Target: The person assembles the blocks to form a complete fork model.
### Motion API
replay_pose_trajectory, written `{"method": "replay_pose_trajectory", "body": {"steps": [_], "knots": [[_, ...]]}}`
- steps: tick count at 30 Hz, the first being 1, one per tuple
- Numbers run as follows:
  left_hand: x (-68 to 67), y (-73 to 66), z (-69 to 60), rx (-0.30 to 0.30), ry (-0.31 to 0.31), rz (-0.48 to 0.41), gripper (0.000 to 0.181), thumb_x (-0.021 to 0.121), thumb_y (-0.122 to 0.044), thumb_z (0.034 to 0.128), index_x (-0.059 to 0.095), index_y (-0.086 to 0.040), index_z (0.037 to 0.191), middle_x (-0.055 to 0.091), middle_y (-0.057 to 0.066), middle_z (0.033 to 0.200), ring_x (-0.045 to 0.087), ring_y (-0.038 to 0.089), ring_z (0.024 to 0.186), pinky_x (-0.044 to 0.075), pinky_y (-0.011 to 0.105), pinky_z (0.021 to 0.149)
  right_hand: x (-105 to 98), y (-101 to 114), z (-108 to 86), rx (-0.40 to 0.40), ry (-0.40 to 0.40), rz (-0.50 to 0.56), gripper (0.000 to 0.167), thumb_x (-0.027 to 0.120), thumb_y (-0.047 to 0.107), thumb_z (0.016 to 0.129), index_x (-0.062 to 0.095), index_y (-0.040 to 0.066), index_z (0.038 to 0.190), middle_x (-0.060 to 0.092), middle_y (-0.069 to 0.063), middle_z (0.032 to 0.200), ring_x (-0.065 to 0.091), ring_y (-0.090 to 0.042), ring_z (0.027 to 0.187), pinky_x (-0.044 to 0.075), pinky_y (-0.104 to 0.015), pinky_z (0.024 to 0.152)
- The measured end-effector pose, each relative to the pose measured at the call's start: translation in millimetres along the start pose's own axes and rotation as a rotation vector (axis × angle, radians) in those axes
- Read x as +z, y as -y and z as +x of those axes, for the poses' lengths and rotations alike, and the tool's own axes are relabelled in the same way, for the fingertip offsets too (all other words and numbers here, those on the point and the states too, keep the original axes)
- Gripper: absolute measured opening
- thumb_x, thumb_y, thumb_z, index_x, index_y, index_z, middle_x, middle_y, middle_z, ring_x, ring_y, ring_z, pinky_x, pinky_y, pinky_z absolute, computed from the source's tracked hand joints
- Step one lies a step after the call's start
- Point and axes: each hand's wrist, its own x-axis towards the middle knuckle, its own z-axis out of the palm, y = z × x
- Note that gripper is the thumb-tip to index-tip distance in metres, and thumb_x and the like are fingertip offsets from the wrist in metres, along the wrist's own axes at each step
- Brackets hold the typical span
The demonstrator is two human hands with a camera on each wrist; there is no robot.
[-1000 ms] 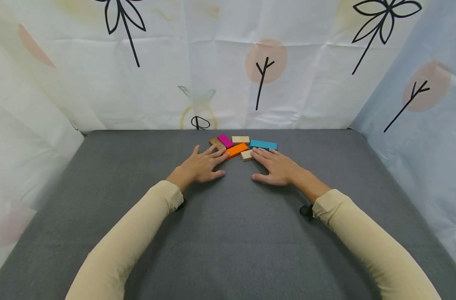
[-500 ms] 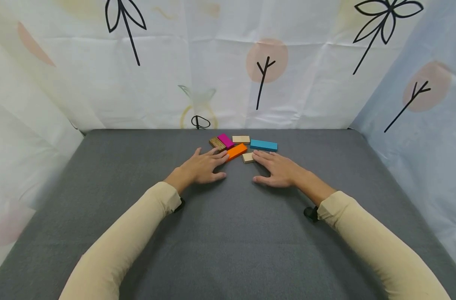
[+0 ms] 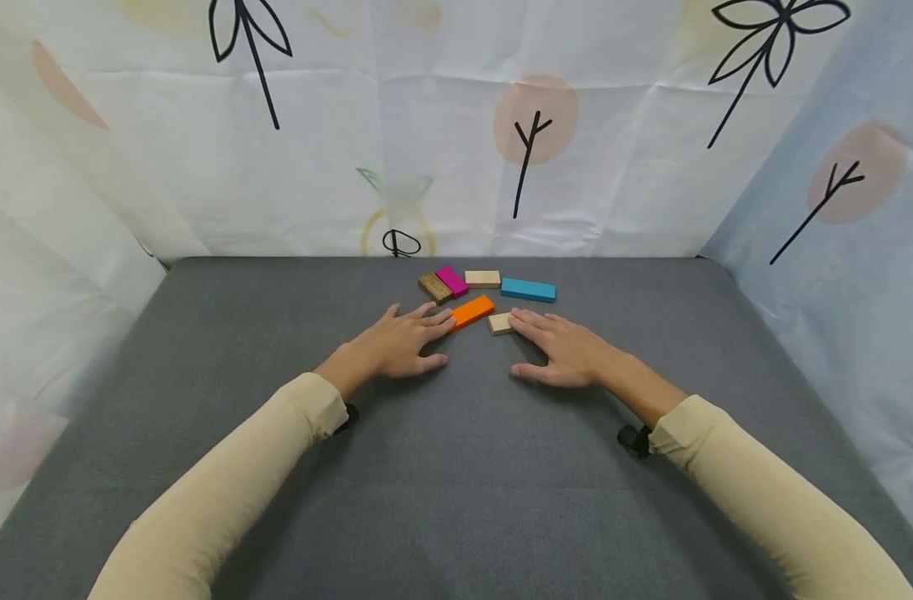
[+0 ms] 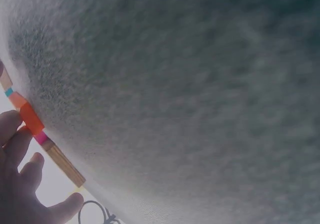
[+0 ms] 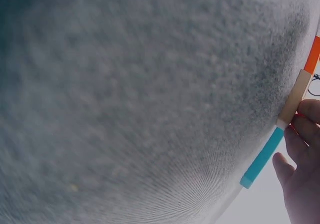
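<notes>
In the head view the left hand (image 3: 402, 343) lies palm down, its straight fingertips on the left end of an orange block (image 3: 473, 312). The right hand (image 3: 564, 348) rests its extended fingers on a pale wooden block (image 3: 500, 323), covering its right part. Both thumbs point inward over the cloth. The left wrist view has the left hand (image 4: 25, 179) against the orange block (image 4: 32, 118); the right wrist view has the right hand (image 5: 302, 159) at the pale block (image 5: 295, 98).
Behind the two touched blocks lie a brown block (image 3: 435, 287), a magenta block (image 3: 452, 282) beside it, another pale block (image 3: 482, 279) and a blue block (image 3: 528, 290). Grey cloth (image 3: 456, 467) covers the table; a patterned white curtain (image 3: 441, 125) hangs along its far edge.
Both hands have drawn back slightly toward the person, the orange block and the front pale block moving with them, away from the other blocks. The blue block is fully uncovered.
</notes>
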Motion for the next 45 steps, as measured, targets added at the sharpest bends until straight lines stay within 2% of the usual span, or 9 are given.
{"method": "replay_pose_trajectory", "body": {"steps": [19, 37, 45], "knots": [[6.8, -9.7, -17.6, 0.011, 0.008, -0.003, 0.068, 0.05, -0.047, 0.1022, 0.026, -0.019, 0.159, 0.02, 0.0, 0.164, 0.016, 0.028, 0.152, 0.017, 0.066, 0.114, 5.4, 6.7, -18.5, -0.02, -0.012, -0.006, 0.085, 0.056, 0.056, 0.096, 0.025, 0.008, 0.159, 0.023, -0.012, 0.164, 0.029, -0.035, 0.147, 0.021, -0.054, 0.118], [12.4, -17.8, -27.1, 0.034, -0.047, 0.004, 0.066, 0.051, -0.044, 0.1025, 0.029, -0.015, 0.158, 0.025, 0.003, 0.163, 0.02, 0.029, 0.151, 0.023, 0.066, 0.111, 12.9, 13.1, -31.4, -0.048, -0.038, -0.037, 0.086, 0.056, 0.057, 0.095, 0.026, 0.007, 0.158, 0.024, -0.011, 0.163, 0.029, -0.03, 0.148, 0.021, -0.052, 0.118], [12.7, -24.7, -31.6, 0.031, -0.047, 0.02, 0.067, 0.053, -0.044, 0.1019, 0.03, -0.014, 0.158, 0.027, 0.004, 0.163, 0.021, 0.029, 0.15, 0.025, 0.065, 0.111, 16.4, 14.1, -37.0, -0.072, -0.053, -0.059, 0.087, 0.055, 0.059, 0.095, 0.026, 0.007, 0.158, 0.025, -0.012, 0.163, 0.03, -0.031, 0.147, 0.022, -0.053, 0.118]]}}
